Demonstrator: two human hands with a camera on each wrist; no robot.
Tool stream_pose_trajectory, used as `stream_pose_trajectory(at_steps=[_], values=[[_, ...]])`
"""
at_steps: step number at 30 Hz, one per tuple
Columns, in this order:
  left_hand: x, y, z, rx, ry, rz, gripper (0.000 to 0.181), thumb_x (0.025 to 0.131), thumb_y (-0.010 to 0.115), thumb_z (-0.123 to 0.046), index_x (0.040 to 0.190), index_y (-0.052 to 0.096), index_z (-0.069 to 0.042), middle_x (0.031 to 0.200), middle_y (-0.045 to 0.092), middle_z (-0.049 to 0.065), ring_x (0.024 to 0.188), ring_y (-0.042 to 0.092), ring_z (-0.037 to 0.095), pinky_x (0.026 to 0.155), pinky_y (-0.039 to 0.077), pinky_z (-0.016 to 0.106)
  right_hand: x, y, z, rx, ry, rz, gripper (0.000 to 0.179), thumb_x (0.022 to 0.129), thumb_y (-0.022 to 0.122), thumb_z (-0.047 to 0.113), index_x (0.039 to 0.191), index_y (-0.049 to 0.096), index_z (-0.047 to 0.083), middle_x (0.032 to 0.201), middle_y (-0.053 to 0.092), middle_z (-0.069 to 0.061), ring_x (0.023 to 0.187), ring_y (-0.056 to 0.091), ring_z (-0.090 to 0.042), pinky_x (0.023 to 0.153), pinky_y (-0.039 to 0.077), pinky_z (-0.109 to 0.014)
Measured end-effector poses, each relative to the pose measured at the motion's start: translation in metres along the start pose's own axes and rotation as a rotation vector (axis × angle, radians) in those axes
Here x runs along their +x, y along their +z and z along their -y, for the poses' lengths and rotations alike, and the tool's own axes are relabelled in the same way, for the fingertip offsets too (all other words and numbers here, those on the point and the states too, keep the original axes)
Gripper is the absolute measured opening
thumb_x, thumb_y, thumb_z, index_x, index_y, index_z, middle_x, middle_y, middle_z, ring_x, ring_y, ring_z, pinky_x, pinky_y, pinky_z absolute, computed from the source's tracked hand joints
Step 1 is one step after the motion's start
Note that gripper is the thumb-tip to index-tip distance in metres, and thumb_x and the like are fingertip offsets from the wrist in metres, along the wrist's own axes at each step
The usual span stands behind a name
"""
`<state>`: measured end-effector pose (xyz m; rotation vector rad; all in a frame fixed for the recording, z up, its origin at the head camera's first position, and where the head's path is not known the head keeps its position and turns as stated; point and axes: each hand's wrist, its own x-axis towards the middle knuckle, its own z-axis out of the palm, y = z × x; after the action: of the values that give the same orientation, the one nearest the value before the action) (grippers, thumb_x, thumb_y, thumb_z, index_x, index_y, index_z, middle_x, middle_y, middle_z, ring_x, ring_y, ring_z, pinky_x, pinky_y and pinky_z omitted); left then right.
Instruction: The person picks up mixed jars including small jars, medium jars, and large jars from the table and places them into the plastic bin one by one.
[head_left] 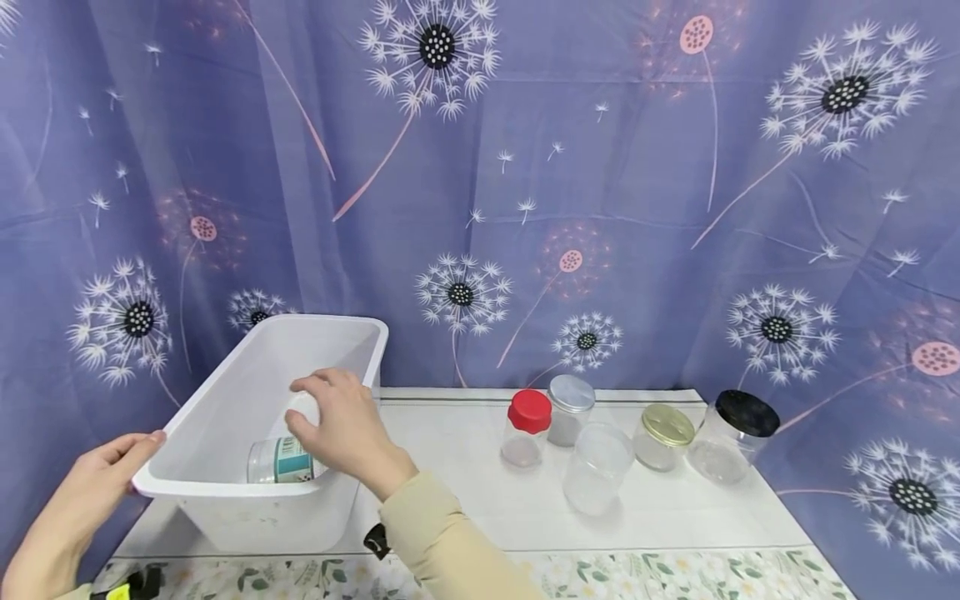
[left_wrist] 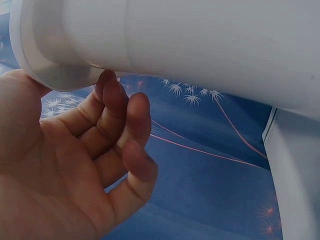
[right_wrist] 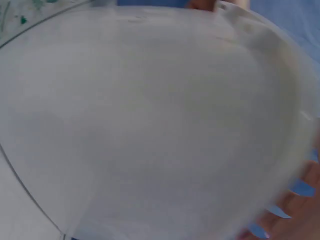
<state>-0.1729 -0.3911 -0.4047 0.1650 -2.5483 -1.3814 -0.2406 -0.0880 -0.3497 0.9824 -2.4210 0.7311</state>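
Note:
A white plastic bin (head_left: 262,493) stands at the left of the table. My left hand (head_left: 93,487) grips its left rim, thumb on top; in the left wrist view, curled fingers (left_wrist: 137,115) reach under the rim. My right hand (head_left: 347,421) is over the bin's right side, thumb and fingers curved round a white rounded thing (head_left: 303,408), its kind mostly hidden. Just below, inside the bin, lies a clear jar (head_left: 261,462) on its side with a teal-and-white label. The right wrist view is blurred and mostly filled by the bin's wall (right_wrist: 140,125).
To the right stand a red-lidded jar (head_left: 529,412), a silver-lidded jar (head_left: 572,395), a frosted clear container (head_left: 597,471), a gold-lidded jar (head_left: 666,427) and a black-lidded jar (head_left: 746,414). Behind the white table (head_left: 465,500) hangs a blue dandelion-print curtain (head_left: 637,292).

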Motion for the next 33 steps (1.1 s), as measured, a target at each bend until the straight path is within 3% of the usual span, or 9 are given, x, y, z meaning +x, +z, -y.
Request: stream_pose_trajectory(at_steps=[3,8,10,15,17,22,29,33], values=[[0.000,0.000,-0.001,0.012,-0.009,0.010,0.023,0.103,0.049,-0.034,0.087,0.066,-0.033,0.072,0.060,-0.007,0.065,0.052,0.007,0.059,0.042,0.026,-0.012,-0.013,-0.013,0.102,0.038,-0.045,0.031,0.092,0.065,0.029,0.121,0.067,0.018,0.123,0.060,0.003,0.114,0.051,-0.013,0.098,0.039,-0.028],[0.001,0.000,-0.004,0.039,-0.012,0.013,0.037,0.104,0.048,-0.036,0.100,0.067,-0.004,0.074,0.062,-0.007,0.067,0.054,0.007,0.059,0.044,0.026,-0.043,-0.032,-0.035,0.219,0.084,-0.124,0.032,0.091,0.067,0.025,0.120,0.067,0.015,0.124,0.059,0.002,0.116,0.051,-0.014,0.099,0.040,-0.031],[0.001,0.001,-0.005,0.036,-0.009,0.011,0.039,0.104,0.048,-0.035,0.100,0.066,-0.001,0.074,0.062,-0.007,0.067,0.054,0.006,0.059,0.044,0.026,-0.055,-0.039,-0.045,0.241,0.098,-0.142,0.032,0.090,0.068,0.024,0.121,0.067,0.015,0.124,0.058,0.001,0.117,0.051,-0.015,0.100,0.040,-0.033],[0.001,0.001,-0.004,0.008,-0.005,0.015,0.028,0.104,0.049,-0.035,0.094,0.068,-0.018,0.075,0.062,-0.007,0.068,0.054,0.007,0.060,0.044,0.025,-0.084,-0.061,-0.074,0.258,0.132,-0.187,0.035,0.088,0.071,0.019,0.122,0.067,0.015,0.124,0.059,0.002,0.119,0.050,-0.016,0.100,0.039,-0.039],[0.001,0.000,-0.003,0.012,-0.012,0.020,0.029,0.104,0.048,-0.035,0.095,0.068,-0.015,0.075,0.062,-0.007,0.068,0.055,0.007,0.060,0.044,0.025,-0.095,-0.069,-0.087,0.240,0.139,-0.215,0.035,0.086,0.072,0.018,0.121,0.067,0.013,0.124,0.060,0.000,0.119,0.051,-0.017,0.100,0.039,-0.042],[0.002,0.000,-0.004,0.033,-0.023,0.027,0.047,0.104,0.047,-0.036,0.105,0.063,0.008,0.076,0.063,-0.007,0.069,0.055,0.006,0.061,0.045,0.025,-0.119,-0.092,-0.121,0.150,0.159,-0.287,0.035,0.084,0.076,0.016,0.118,0.068,0.009,0.122,0.062,-0.006,0.113,0.055,-0.023,0.095,0.041,-0.046],[0.001,0.000,-0.003,0.010,-0.012,0.024,0.033,0.104,0.048,-0.035,0.097,0.068,-0.010,0.075,0.063,-0.007,0.069,0.055,0.006,0.061,0.044,0.024,-0.151,-0.123,-0.167,0.107,0.262,-0.302,0.038,0.084,0.077,0.014,0.120,0.066,0.006,0.122,0.061,-0.008,0.117,0.054,-0.027,0.097,0.040,-0.048],[0.001,-0.002,-0.003,0.021,-0.008,0.021,0.033,0.104,0.048,-0.034,0.096,0.068,-0.009,0.075,0.063,-0.007,0.068,0.055,0.007,0.060,0.044,0.025,-0.164,-0.139,-0.186,0.105,0.297,-0.272,0.039,0.086,0.076,0.012,0.123,0.064,0.005,0.123,0.062,-0.010,0.118,0.054,-0.030,0.098,0.039,-0.049]])
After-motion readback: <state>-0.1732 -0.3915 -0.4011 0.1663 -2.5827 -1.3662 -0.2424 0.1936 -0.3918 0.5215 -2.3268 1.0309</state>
